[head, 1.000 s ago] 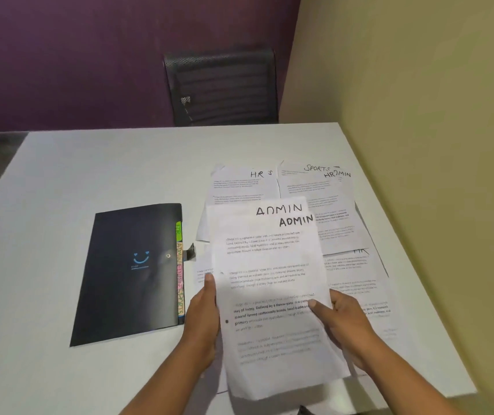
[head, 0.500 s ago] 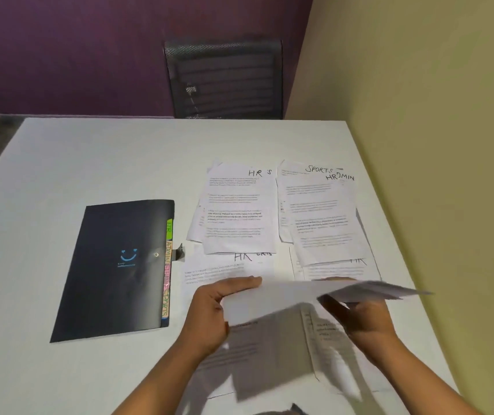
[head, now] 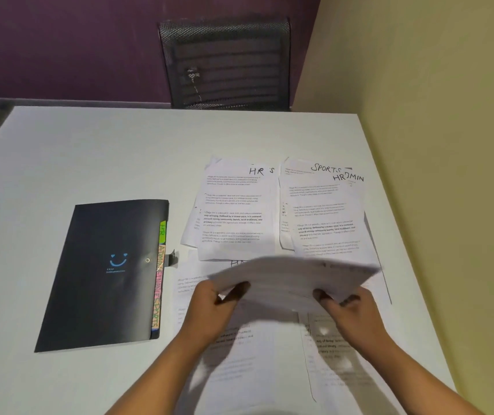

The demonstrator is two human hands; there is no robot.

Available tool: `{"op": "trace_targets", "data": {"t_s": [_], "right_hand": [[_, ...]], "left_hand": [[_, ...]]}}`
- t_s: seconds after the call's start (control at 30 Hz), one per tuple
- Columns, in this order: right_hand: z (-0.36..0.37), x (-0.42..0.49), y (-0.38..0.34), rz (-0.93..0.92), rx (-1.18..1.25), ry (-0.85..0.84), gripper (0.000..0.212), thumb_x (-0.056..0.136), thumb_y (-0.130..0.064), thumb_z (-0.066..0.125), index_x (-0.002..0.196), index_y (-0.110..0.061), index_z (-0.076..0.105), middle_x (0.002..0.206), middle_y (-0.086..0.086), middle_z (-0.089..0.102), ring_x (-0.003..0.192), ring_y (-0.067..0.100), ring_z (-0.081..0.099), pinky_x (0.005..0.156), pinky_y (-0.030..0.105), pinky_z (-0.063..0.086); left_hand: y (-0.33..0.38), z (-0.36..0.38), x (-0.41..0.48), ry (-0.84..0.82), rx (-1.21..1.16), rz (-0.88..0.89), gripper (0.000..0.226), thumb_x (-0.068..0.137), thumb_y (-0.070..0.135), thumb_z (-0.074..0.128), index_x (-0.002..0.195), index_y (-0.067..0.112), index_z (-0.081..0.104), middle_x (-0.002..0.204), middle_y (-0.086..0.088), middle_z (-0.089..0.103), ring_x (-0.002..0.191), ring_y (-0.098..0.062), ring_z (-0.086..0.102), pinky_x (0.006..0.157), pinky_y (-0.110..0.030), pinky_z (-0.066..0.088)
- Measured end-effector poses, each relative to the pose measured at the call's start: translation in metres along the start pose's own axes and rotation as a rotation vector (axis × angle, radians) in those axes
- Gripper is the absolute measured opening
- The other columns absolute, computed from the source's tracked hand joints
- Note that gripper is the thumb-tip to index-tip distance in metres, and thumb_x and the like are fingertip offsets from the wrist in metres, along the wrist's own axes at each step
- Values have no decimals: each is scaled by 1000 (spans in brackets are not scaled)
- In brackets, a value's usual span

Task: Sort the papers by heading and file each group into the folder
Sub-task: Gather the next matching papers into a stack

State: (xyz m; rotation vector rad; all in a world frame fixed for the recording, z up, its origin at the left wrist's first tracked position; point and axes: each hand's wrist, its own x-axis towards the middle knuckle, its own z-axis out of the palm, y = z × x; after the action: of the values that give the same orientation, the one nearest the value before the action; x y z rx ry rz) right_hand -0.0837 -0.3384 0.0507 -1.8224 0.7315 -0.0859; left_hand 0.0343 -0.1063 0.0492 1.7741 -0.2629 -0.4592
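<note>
My left hand (head: 213,310) and my right hand (head: 350,313) each grip an edge of a small stack of white papers (head: 287,280), held nearly flat and blurred above the table. Behind it lie printed sheets headed "HR" (head: 233,211) and a fanned pile headed "SPORTS" and "ADMIN" (head: 323,214). More sheets (head: 239,354) lie under my forearms. The closed black folder (head: 102,274), with a blue smiley and coloured tabs reading HR, ADMIN, SPORTS along its right edge, lies to the left of my hands.
The white table (head: 90,163) meets a yellow wall (head: 434,145) on the right. A black mesh chair (head: 224,64) stands behind the far edge against a purple wall.
The ADMIN sheets, first held upright facing me, have been tipped flat and brought low over the table. My hands have kept their hold on both sides.
</note>
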Motion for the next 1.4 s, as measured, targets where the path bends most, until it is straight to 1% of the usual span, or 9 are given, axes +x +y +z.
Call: {"op": "trace_targets", "data": {"t_s": [0.27,0.47,0.57,0.67,0.77,0.97,1.2,1.3,1.4], "right_hand": [[-2,51,-26,93,274,97,14,91,-11,68,104,-12,72,94,0,79,86,18,76,71,33,61],[-5,101,-14,196,227,-57,18,93,-23,68,105,-10,73,95,5,76,87,26,73,78,40,57],[-16,139,-3,256,219,143,13,94,-19,65,100,-9,71,90,7,73,80,24,69,67,26,56],[-36,177,20,318,-59,376,10,89,-26,65,93,-17,68,91,-1,70,86,22,66,72,31,53],[-53,204,44,471,-378,383,42,77,-48,64,95,-11,63,95,7,68,86,30,64,66,31,48],[-55,216,42,621,-632,321,94,54,-71,74,123,-12,52,122,11,57,113,36,58,90,49,53],[-54,218,39,521,-669,306,84,64,-61,80,123,-10,49,119,10,63,113,34,60,91,45,51],[-56,224,33,620,-481,259,80,62,-50,86,118,-5,50,106,9,67,98,32,68,81,41,57],[-60,227,32,666,-325,240,48,65,-34,87,95,-4,65,76,10,73,69,28,73,70,40,63]], "left_hand": [[-6,-6,36,-142,-80,-178,20,95,25,61,103,15,75,98,0,78,94,-18,74,81,-42,60],[-13,1,59,20,-154,-228,19,97,16,57,99,14,76,90,1,79,84,-15,75,66,-23,58],[-19,0,71,96,-162,-259,18,97,15,58,98,14,76,88,1,79,81,-14,75,61,-20,57],[-23,1,81,157,-170,-283,18,97,14,58,95,16,76,86,3,79,80,-14,75,64,-23,56],[-20,5,86,192,-219,-305,17,96,13,59,95,16,75,85,2,79,78,-13,74,61,-20,57],[-16,14,91,193,-269,-283,16,95,15,59,95,13,75,87,1,78,81,-10,73,65,-15,55],[-34,15,97,179,-230,-299,20,87,34,67,90,16,76,84,-14,68,83,-20,57,85,-41,47],[-34,20,99,189,-211,-281,14,91,23,66,86,15,76,84,-7,73,80,-17,59,82,-36,46],[-33,25,101,221,-206,-281,13,93,17,65,88,11,75,81,4,77,77,-6,64,81,-26,50]]}}
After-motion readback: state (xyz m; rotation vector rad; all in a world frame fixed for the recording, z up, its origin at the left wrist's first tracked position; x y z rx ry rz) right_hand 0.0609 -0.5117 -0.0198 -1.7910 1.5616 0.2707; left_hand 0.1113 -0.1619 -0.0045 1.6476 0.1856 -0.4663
